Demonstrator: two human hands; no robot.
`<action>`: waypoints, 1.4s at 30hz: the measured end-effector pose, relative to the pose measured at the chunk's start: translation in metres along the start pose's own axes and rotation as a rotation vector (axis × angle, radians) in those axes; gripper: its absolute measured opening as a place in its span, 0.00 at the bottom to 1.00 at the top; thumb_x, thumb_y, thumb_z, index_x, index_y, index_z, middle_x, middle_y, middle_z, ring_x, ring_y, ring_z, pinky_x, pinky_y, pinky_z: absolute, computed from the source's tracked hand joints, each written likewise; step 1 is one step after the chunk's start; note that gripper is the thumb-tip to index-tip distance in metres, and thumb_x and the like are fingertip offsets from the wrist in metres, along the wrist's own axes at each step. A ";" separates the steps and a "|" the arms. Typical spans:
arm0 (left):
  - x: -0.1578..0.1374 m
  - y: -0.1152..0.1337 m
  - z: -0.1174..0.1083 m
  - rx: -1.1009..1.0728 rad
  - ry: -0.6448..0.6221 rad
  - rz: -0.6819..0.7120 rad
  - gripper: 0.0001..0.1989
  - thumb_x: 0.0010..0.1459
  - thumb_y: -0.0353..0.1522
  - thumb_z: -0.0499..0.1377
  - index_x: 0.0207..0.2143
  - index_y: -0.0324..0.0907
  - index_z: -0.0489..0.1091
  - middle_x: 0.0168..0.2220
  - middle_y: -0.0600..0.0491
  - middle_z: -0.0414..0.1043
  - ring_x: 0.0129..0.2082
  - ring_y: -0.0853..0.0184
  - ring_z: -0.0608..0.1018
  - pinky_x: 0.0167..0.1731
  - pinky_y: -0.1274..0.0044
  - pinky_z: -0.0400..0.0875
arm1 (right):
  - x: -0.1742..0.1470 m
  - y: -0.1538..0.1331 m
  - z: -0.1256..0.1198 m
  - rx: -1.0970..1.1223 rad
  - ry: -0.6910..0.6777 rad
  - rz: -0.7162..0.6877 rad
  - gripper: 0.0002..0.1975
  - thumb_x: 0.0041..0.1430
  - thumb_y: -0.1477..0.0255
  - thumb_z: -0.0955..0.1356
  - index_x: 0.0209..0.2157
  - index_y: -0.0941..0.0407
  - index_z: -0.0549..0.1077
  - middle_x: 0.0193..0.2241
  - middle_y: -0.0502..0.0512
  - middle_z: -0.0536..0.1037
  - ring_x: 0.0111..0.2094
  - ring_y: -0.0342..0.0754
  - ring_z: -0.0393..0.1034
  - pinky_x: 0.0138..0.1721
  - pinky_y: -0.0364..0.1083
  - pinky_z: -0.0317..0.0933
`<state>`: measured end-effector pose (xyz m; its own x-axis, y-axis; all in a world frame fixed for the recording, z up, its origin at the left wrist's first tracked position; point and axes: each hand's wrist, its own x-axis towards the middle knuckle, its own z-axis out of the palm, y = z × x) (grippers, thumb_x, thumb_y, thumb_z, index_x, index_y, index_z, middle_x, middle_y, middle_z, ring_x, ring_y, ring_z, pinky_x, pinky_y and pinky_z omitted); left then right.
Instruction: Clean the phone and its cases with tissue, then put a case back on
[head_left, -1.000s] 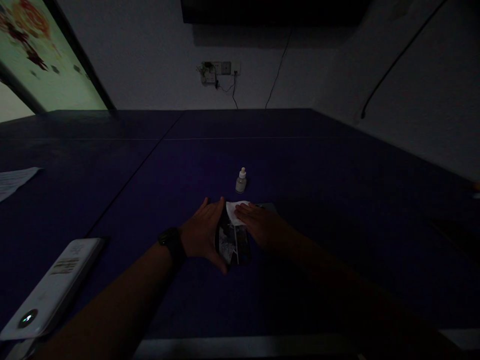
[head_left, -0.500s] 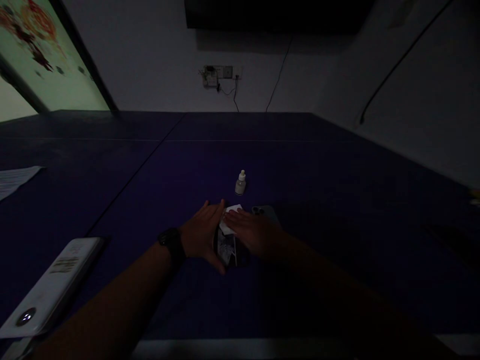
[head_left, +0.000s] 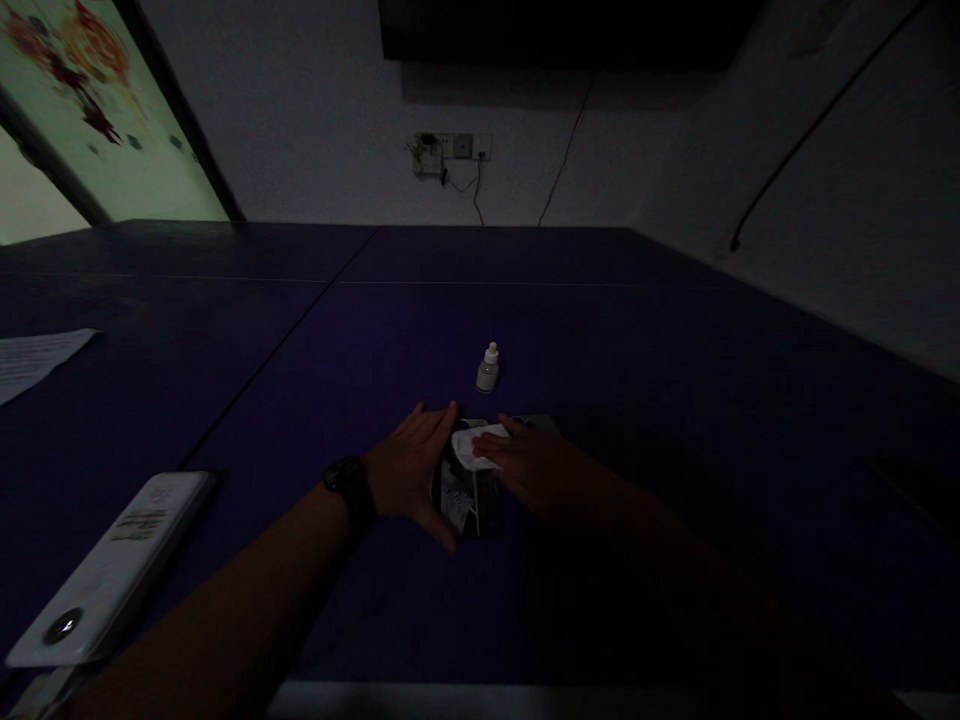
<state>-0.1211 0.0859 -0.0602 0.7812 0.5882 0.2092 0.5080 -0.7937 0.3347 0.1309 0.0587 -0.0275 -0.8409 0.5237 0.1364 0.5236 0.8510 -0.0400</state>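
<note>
Apparently mid-wipe, spread left hand [head_left: 405,470] braces dark picture-printed slab [head_left: 458,497], right hand [head_left: 534,465] presses thin white cloth [head_left: 466,449] atop, grip unclear, finish pending.

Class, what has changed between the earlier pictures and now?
Since half a second ago, the right hand has slid the white wipe rightward, away from the left hand, over the flat dark object. Nothing was newly grasped or released. The left hand stays at the object's left edge; the bottle stands where it was.
</note>
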 end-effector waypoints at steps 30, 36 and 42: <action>0.000 0.003 -0.003 -0.021 0.018 -0.008 0.81 0.31 0.68 0.64 0.73 0.37 0.27 0.69 0.26 0.51 0.67 0.34 0.60 0.65 0.41 0.47 | 0.002 0.006 0.002 0.038 -0.039 -0.030 0.23 0.71 0.78 0.57 0.64 0.63 0.65 0.64 0.66 0.69 0.67 0.56 0.61 0.71 0.64 0.44; 0.001 0.003 -0.004 -0.016 0.010 0.021 0.80 0.32 0.69 0.64 0.74 0.38 0.29 0.68 0.27 0.53 0.66 0.34 0.62 0.65 0.40 0.45 | 0.004 0.009 0.006 -0.004 -0.013 0.161 0.26 0.69 0.80 0.57 0.66 0.67 0.62 0.66 0.72 0.65 0.68 0.60 0.58 0.69 0.66 0.50; 0.001 0.006 -0.005 -0.010 -0.004 -0.002 0.80 0.31 0.69 0.64 0.74 0.37 0.30 0.69 0.27 0.52 0.66 0.34 0.61 0.65 0.41 0.46 | 0.001 0.007 0.000 0.061 -0.023 -0.005 0.24 0.69 0.79 0.57 0.63 0.62 0.68 0.63 0.66 0.71 0.65 0.56 0.65 0.70 0.63 0.49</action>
<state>-0.1191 0.0829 -0.0537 0.7812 0.5896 0.2051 0.5063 -0.7907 0.3442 0.1336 0.0654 -0.0278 -0.8467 0.5196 0.1140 0.5106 0.8540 -0.0998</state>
